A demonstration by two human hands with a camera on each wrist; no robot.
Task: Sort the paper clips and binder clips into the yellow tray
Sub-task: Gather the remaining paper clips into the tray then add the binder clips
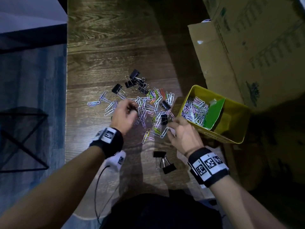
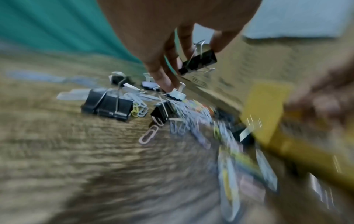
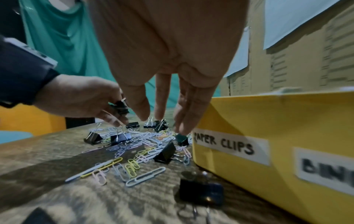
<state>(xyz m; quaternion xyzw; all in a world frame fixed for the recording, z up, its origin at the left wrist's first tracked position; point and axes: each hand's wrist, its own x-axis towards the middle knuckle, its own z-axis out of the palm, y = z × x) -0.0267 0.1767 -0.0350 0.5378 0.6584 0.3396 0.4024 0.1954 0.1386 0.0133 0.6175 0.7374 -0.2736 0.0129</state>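
**Two hands over a clip pile beside the yellow tray**

Head view. A wooden table (image 1: pixel 105 47) carries a scatter of coloured paper clips (image 1: pixel 145 106) and black binder clips (image 1: pixel 137 83) just left of the yellow tray (image 1: pixel 231 136). A green divider (image 1: pixel 214 113) splits the tray; the compartment on the pile side holds a heap of paper clips, and what lies in the other cannot be made out. The left hand (image 1: pixel 123 114), fingers curled, sits over the pile, farther from the tray. The right hand (image 1: pixel 183 133) is just beside the tray's near corner. Two more binder clips (image 1: pixel 163 161) lie nearer the person than the tray. A cardboard box (image 1: pixel 247 47) stands behind the tray.

Left wrist view (blurred). The left hand (image 2: pixel 172 45) pinches one held binder clip (image 2: pixel 199 62) between its fingers, above the pile.

Right wrist view. The right hand (image 3: pixel 162 68) hangs with fingers straight, pointing down, holding nothing, just beside the tray wall (image 3: pixel 277 121), which bears a label reading "PAPER CLIPS" (image 3: pixel 224 146).
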